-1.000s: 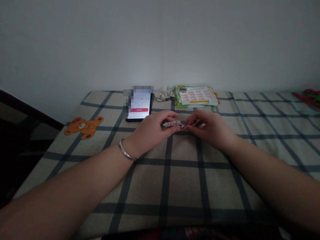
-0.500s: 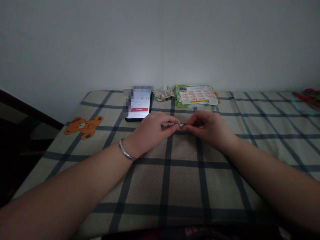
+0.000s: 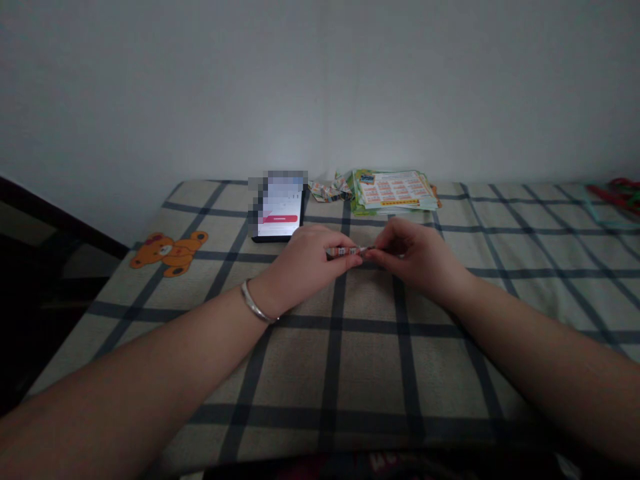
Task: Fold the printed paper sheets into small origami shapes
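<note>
A small folded piece of printed paper [image 3: 343,252] is pinched between my two hands above the checked cloth. My left hand [image 3: 317,257], with a silver bangle at the wrist, grips its left part between thumb and fingers. Thumb and forefinger of my right hand [image 3: 417,257] close on its right end, the fingertips almost meeting those of the left. Much of the paper is hidden by the fingers. Beyond it lie some folded printed paper shapes [image 3: 331,189] and a stack of printed sheets [image 3: 395,190].
A phone [image 3: 279,207] with a lit screen lies just behind my left hand. The checked tablecloth [image 3: 370,373] bears an orange bear figure [image 3: 169,253] at left. Red and green items [image 3: 623,193] sit at the far right. A pale wall [image 3: 320,80] rises behind the table.
The folded paper has turned slightly in my fingers, showing more of its printed side. Both hands keep nearly the same place and stay pinched on it.
</note>
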The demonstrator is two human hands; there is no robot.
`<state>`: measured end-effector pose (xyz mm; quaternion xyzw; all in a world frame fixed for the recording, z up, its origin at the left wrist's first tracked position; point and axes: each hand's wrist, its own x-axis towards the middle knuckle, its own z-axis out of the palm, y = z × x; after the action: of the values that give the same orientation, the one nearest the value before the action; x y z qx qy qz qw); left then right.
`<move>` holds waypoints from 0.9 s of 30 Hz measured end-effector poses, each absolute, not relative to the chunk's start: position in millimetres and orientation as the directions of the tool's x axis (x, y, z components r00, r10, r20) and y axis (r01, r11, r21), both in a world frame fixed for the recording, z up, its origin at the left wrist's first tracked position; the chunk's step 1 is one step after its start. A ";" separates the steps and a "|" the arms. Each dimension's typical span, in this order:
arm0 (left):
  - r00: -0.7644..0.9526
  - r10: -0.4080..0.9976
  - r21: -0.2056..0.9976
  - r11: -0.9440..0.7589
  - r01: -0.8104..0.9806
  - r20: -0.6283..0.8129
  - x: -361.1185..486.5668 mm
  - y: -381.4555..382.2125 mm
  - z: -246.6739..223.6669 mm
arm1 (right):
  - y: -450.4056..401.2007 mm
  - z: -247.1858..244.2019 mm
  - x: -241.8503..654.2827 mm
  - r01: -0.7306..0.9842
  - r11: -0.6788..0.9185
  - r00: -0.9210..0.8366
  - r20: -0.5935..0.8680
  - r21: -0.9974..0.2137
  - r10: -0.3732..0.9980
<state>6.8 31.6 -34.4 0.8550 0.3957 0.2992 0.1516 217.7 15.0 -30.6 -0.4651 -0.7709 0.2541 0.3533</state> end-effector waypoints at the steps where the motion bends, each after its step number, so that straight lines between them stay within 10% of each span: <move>1: 0.508 0.770 0.495 -0.637 0.590 0.385 7.3 31.2 -33.7 | 15.5 -31.8 217.5 0.530 0.427 -0.318 0.296 -0.732 0.901; 27: 0.622 0.633 0.236 -0.763 0.602 0.460 5.0 29.6 -30.8 | 13.1 -24.4 214.3 0.634 0.612 -0.485 0.374 -0.473 0.791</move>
<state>5.0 29.6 -30.8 0.9002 0.3431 0.2667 0.0292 214.3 13.1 -24.4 -0.4187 -0.8506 0.1370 0.2871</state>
